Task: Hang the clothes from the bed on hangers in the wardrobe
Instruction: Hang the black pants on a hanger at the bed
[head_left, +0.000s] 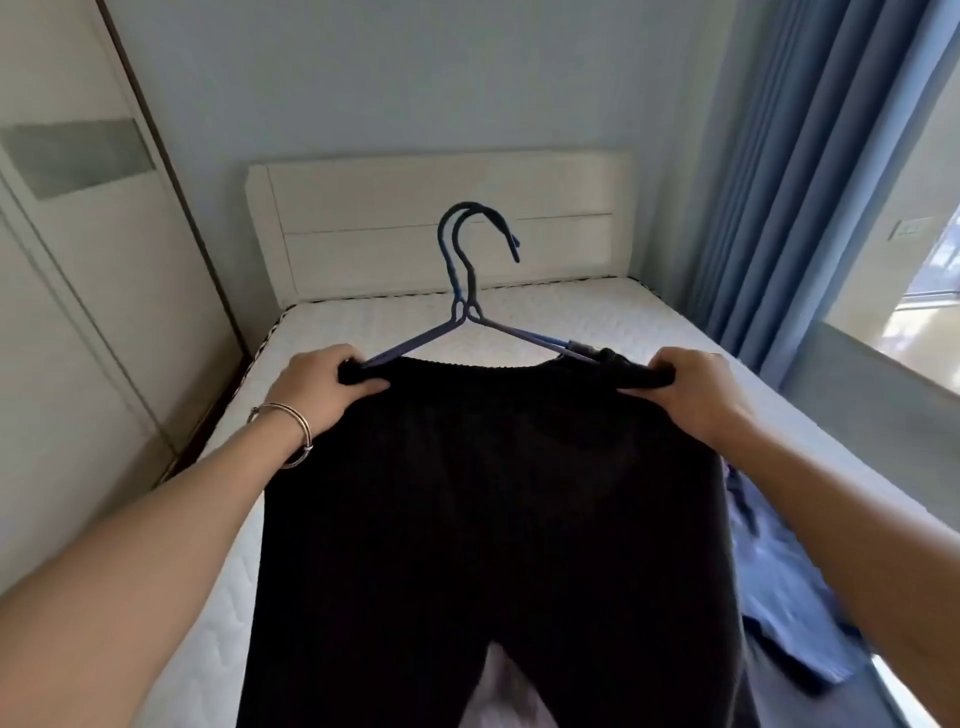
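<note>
A pair of black trousers (493, 519) hangs in front of me above the bed, its waistband stretched flat between my hands. My left hand (317, 387) grips the waistband's left end and my right hand (696, 389) grips its right end. Two blue wire hangers (470, 291) lie together with their arms inside the waistband and their hooks pointing up towards the headboard. The trouser legs drop out of view at the bottom. A blue garment (779, 597) lies crumpled on the bed at the lower right, partly hidden by my right arm.
The white mattress (597, 317) runs back to a cream headboard (441, 208). Wardrobe doors (78, 260) line the left side. Blue curtains (810, 182) and a window (914, 291) stand on the right.
</note>
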